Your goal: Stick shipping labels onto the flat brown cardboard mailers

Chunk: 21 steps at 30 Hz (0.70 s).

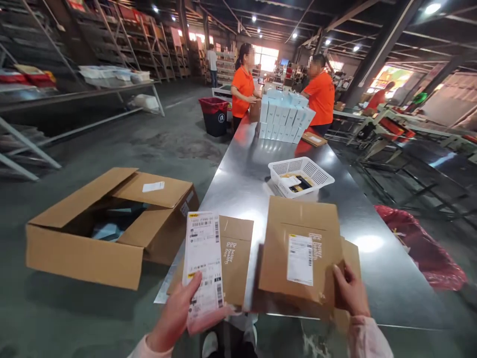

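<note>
My left hand (178, 314) is closed on a long white shipping label (203, 261) with barcodes, held upright over a flat brown cardboard mailer (235, 258) that lies on the steel table (242, 179). My right hand (349, 292) grips the right edge of a second brown cardboard mailer (298, 248), tilted up off the table, with a white label stuck on its face. More flat cardboard lies under that mailer.
A white plastic basket (301, 175) with small items stands further along the table. An open cardboard box (108, 226) sits on the floor at left. Two people in orange shirts (243, 87) work by stacked white boxes (285, 117). A red bag (421, 246) lies right.
</note>
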Motion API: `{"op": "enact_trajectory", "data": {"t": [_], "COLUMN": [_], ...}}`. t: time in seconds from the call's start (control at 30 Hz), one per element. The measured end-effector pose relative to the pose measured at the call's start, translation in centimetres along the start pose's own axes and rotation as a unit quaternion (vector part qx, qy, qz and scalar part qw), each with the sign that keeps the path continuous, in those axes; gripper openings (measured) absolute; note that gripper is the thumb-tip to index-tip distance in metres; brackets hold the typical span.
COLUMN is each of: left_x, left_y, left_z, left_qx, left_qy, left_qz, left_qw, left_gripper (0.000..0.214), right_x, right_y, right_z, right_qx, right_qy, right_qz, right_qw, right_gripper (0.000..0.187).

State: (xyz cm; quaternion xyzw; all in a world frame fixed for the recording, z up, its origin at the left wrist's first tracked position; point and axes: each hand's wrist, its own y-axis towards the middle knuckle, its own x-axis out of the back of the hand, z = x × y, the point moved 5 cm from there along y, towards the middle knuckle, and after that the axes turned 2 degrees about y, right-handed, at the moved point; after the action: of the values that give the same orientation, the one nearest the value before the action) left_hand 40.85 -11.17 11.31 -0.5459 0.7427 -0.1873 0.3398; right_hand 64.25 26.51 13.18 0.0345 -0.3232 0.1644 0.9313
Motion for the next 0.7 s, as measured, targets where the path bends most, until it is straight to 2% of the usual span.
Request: {"op": "enact_trajectory", "data": {"t": [0.03, 0.07, 0.1, 0.13, 0.17, 0.2, 0.23, 0.27, 0.3, 0.37, 0.4, 0.47, 0.57, 0.6, 0.7], "left_x": [-0.1, -0.2, -0.3, -0.4, -0.5, -0.5, -0.5, -0.1, 0.5, 2.4, 3.3, 4.5, 4.9, 5.0, 5.5], "left_y": [-0.5, -0.9, -1.3, -1.6, -1.8, -1.9, -1.9, -1.8, -1.4, -0.4, 0.1, 0.6, 0.8, 0.8, 1.1], "left_z": [1.0, 2.0, 2.9, 3.7, 4.3, 4.7, 4.9, 4.8, 4.5, 3.5, 3.0, 2.2, 1.9, 2.0, 2.9], "left_qx": [0.015, 0.029, 0.037, 0.034, 0.026, 0.011, -0.007, -0.03, -0.054, -0.096, -0.112, -0.14, -0.176, -0.185, -0.199], "left_qy": [0.0, 0.001, 0.007, 0.019, 0.038, 0.06, 0.082, 0.101, 0.115, 0.123, 0.125, 0.151, 0.18, 0.172, 0.139], "left_qz": [0.015, 0.036, 0.06, 0.083, 0.114, 0.15, 0.182, 0.198, 0.192, 0.138, 0.11, 0.105, 0.139, 0.134, 0.075], "left_qw": [1.0, 0.999, 0.998, 0.996, 0.992, 0.987, 0.98, 0.975, 0.973, 0.978, 0.98, 0.973, 0.958, 0.958, 0.967], "left_gripper": [0.046, 0.054, 0.059, 0.061, 0.061, 0.059, 0.057, 0.057, 0.058, 0.06, 0.059, 0.052, 0.045, 0.045, 0.044], "right_x": [1.2, 1.3, 0.0, -2.7, -6.2, -10.1, -13.7, -16.3, -18.5, -21.3, -22.0, -22.2, -21.2, -21.1, -21.4], "right_y": [0.1, -0.6, -2.2, -4.6, -7.6, -11.2, -14.9, -17.7, -20.2, -23.4, -24.2, -24.1, -21.6, -21.0, -20.6], "right_z": [0.6, 1.6, 2.9, 4.3, 5.7, 7.0, 8.0, 8.6, 9.0, 9.6, 10.0, 11.1, 13.6, 14.5, 16.3], "right_qx": [0.002, 0.016, 0.033, 0.048, 0.068, 0.068, 0.056, 0.037, 0.025, 0.022, 0.031, 0.056, 0.117, 0.143, 0.198], "right_qy": [-0.038, -0.049, -0.041, -0.011, 0.043, 0.109, 0.173, 0.232, 0.268, 0.289, 0.28, 0.244, 0.121, 0.073, 0.01], "right_qz": [-0.009, -0.015, 0.016, 0.088, 0.189, 0.306, 0.394, 0.402, 0.41, 0.436, 0.456, 0.469, 0.413, 0.403, 0.409], "right_qw": [0.999, 0.999, 0.998, 0.995, 0.979, 0.943, 0.901, 0.885, 0.871, 0.852, 0.844, 0.847, 0.895, 0.901, 0.891], "right_gripper": [0.068, 0.064, 0.062, 0.064, 0.071, 0.079, 0.077, 0.066, 0.063, 0.06, 0.06, 0.059, 0.039, 0.033, 0.024]}}
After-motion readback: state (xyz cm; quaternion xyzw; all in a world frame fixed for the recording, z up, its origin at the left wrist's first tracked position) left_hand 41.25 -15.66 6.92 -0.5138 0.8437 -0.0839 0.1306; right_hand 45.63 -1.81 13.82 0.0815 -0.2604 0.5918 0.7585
